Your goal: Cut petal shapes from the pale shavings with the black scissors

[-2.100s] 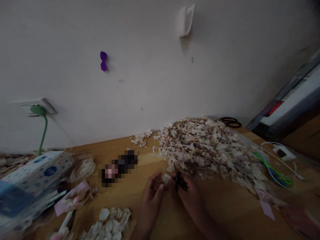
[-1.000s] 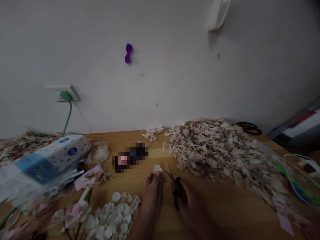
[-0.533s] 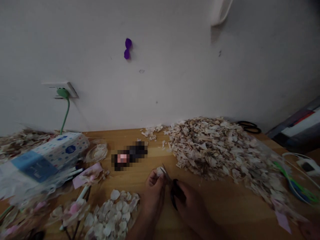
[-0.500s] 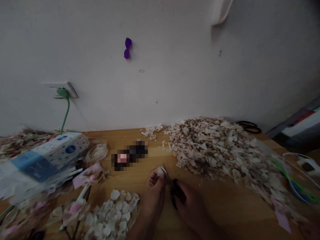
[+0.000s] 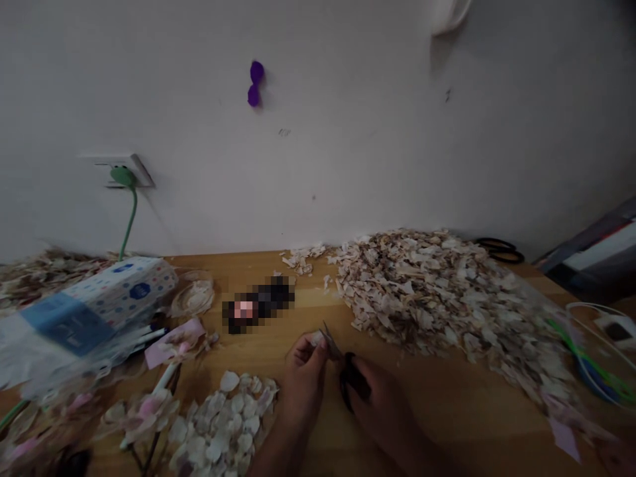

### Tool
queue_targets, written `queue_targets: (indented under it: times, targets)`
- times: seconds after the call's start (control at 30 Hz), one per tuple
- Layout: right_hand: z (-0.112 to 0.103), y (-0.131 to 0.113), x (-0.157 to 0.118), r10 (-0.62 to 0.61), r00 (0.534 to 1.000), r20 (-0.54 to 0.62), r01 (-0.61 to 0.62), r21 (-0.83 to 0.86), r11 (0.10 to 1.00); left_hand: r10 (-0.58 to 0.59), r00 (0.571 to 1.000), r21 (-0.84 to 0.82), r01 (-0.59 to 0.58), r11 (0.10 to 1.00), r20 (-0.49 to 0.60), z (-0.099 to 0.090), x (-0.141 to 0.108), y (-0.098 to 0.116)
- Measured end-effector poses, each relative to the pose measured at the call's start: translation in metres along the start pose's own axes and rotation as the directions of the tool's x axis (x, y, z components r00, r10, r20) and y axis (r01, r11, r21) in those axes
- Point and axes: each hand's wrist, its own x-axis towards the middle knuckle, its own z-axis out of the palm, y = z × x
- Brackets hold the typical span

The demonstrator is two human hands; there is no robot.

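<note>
Scissors (image 5: 332, 347) shifted to petal (image 5: 317, 338), both in hands (image 5: 304, 377)

Your view is dim, with faint, soft shadows by the purple, two-lobed ornament (image 5: 255, 83) on the wall. Far right of it, the corner darkens; below it, coarse pixel blocks mask detail.

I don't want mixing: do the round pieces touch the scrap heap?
Apart: the head view shows wooden tabletop between the round pieces and the scrap heap.

The left hand (image 5: 304, 368) is pinching a pale petal (image 5: 317, 338) while the right hand (image 5: 370, 391) is holding scissors (image 5: 334, 348) against it.
</note>
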Motion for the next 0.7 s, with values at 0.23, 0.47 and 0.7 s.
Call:
queue_targets:
  times: [0.23, 0.47, 0.7]
  targets:
    - [-0.0005, 0.0022, 0.0006, 0.005, 1.0, -0.018, -0.005, 0.037, 0.999, -0.04, 0.999, -0.028, 0.039, 0.999, -0.003, 0.0039, 0.0, 0.0034]
    - [-0.0015, 0.0006, -0.0007, -0.001, 1.0, -0.013, 0.001, -0.018, 1.0, -0.044, 0.999, -0.119, 0.047, 0.992, 0.027, 0.008, -0.002, 0.0047]
    - [0.0022, 0.0059, -0.0023, -0.002, 1.0, -0.016, 0.001, -0.048, 0.999, -0.01, 0.999, 0.065, 0.013, 0.998, -0.037, 0.0072, -0.004, 0.009]
